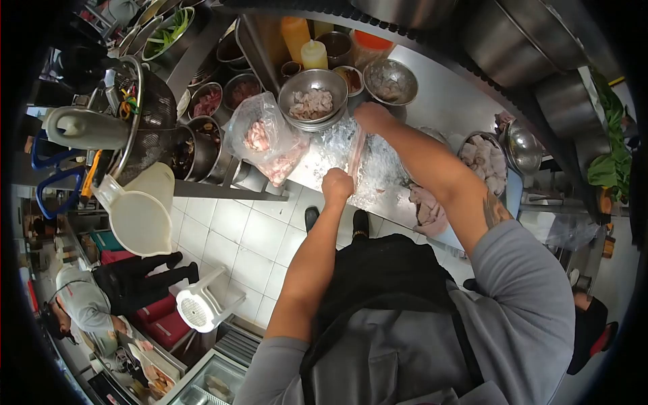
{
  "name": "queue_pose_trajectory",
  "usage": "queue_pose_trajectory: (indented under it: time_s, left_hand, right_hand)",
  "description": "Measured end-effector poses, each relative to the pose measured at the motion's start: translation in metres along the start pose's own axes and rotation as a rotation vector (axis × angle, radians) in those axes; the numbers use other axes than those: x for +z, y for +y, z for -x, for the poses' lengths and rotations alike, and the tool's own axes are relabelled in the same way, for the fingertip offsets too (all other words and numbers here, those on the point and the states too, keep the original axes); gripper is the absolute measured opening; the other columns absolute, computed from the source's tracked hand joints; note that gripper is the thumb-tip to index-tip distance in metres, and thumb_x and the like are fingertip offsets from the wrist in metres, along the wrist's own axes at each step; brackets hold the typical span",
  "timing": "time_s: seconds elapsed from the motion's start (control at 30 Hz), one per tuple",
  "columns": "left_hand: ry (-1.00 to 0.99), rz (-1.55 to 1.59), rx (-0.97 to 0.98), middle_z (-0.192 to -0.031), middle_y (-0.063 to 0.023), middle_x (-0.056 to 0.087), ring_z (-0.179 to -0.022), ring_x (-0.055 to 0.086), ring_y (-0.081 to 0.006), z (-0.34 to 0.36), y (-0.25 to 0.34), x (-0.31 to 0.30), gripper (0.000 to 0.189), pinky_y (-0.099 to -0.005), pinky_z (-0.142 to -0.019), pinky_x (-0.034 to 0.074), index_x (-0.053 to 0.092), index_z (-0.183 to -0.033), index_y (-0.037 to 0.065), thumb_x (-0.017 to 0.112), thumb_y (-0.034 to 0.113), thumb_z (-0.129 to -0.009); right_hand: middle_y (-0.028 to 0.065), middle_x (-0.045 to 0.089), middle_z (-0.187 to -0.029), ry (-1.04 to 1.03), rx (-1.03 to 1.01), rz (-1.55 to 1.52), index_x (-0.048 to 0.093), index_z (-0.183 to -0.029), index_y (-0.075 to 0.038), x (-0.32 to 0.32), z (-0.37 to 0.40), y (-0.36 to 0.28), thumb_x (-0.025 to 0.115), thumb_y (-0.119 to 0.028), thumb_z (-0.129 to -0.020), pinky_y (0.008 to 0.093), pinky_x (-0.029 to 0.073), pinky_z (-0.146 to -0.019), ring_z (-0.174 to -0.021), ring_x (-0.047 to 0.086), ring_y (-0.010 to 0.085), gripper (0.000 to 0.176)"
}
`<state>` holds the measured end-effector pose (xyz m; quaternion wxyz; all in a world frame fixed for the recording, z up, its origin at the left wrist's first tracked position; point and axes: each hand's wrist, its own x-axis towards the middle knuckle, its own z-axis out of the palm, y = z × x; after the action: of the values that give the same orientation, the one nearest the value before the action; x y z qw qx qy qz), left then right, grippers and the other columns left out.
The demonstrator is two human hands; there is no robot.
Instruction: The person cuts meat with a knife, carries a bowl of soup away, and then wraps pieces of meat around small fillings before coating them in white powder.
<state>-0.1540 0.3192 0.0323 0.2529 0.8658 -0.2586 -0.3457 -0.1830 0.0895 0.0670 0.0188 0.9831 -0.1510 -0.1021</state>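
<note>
My left hand (337, 187) is closed at the near end of a long, thin pinkish strip (356, 154) over the steel counter (320, 163). At the strip's far end is my right hand (375, 119), also closed; whether the strip is a rod or food is hard to tell. White powder or residue (376, 169) is smeared over the surface around it. Left of my hands, a steel bowl of pale meat pieces (312, 103) rests on stacked bowls, beside a clear plastic bag with meat (258, 135). Pale meat slices (428, 210) lie near my right forearm.
Another steel bowl (390, 81) stands beyond my right hand, near a squeeze bottle (314, 55). A tray of pale meat (484, 160) is at the right. A plastic jug (142, 219), a white stool (200, 302) and a co-worker (84, 297) are at the left.
</note>
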Motion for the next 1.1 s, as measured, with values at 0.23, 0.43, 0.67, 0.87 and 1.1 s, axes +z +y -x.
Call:
queue_pose_trajectory:
  time_s: [0.23, 0.43, 0.67, 0.87, 1.1]
  left_hand:
    - [0.115, -0.211, 0.010, -0.100, -0.0236, 0.069, -0.097, 0.067, -0.0418, 0.031, 0.009, -0.008, 0.023, -0.0454, -0.085, 0.053, 0.067, -0.096, -0.001, 0.056, 0.014, -0.084]
    - [0.145, -0.443, 0.078, -0.116, -0.0166, 0.065, -0.104, 0.062, -0.0385, 0.062, 0.010, -0.024, 0.026, -0.0481, -0.087, 0.049, 0.062, -0.107, 0.003, 0.058, 0.014, -0.084]
    - [0.248, -0.576, 0.709, -0.117, -0.0081, 0.060, -0.108, 0.052, -0.0295, 0.059, -0.008, -0.005, 0.039, -0.0439, -0.094, 0.040, 0.062, -0.120, 0.007, 0.054, 0.010, -0.081]
    - [0.213, -0.647, 0.666, -0.122, -0.0071, 0.058, -0.110, 0.051, -0.0295, 0.068, -0.009, -0.006, 0.041, -0.0447, -0.097, 0.038, 0.062, -0.123, 0.010, 0.053, 0.011, -0.083]
    - [0.168, -0.694, 0.602, -0.139, -0.0073, 0.050, -0.128, 0.043, -0.0328, 0.076, -0.008, -0.008, 0.047, -0.0505, -0.106, 0.032, 0.058, -0.131, 0.012, 0.051, 0.011, -0.085]
  right_hand:
    - [0.0173, 0.068, -0.099, -0.015, -0.043, -0.001, 0.071, -0.092, -0.003, -0.003, -0.007, 0.001, 0.055, -0.010, -0.082, 0.0417, 0.057, -0.076, -0.095, 0.068, 0.0318, 0.020]
    - [0.0171, 0.064, -0.113, 0.210, 0.035, -0.039, 0.072, -0.090, -0.005, -0.006, -0.002, -0.010, 0.054, -0.012, -0.084, 0.0421, 0.057, -0.078, -0.098, 0.066, 0.0326, 0.021]
    - [0.0130, 0.065, -0.109, -0.020, -0.112, -0.219, 0.069, -0.091, -0.003, -0.008, 0.080, -0.072, 0.055, -0.007, -0.082, 0.0432, 0.054, -0.086, -0.109, 0.060, 0.0295, 0.017]
    - [0.0104, 0.059, -0.122, 0.062, -0.047, -0.314, 0.064, -0.106, -0.002, 0.002, 0.103, -0.080, 0.057, -0.009, -0.080, 0.0448, 0.042, -0.101, -0.128, 0.046, 0.0277, 0.027]
    - [0.0156, 0.054, -0.133, 0.146, -0.023, -0.238, 0.061, -0.114, 0.002, 0.006, 0.090, -0.067, 0.052, -0.008, -0.084, 0.0448, 0.043, -0.103, -0.129, 0.047, 0.0313, 0.033]
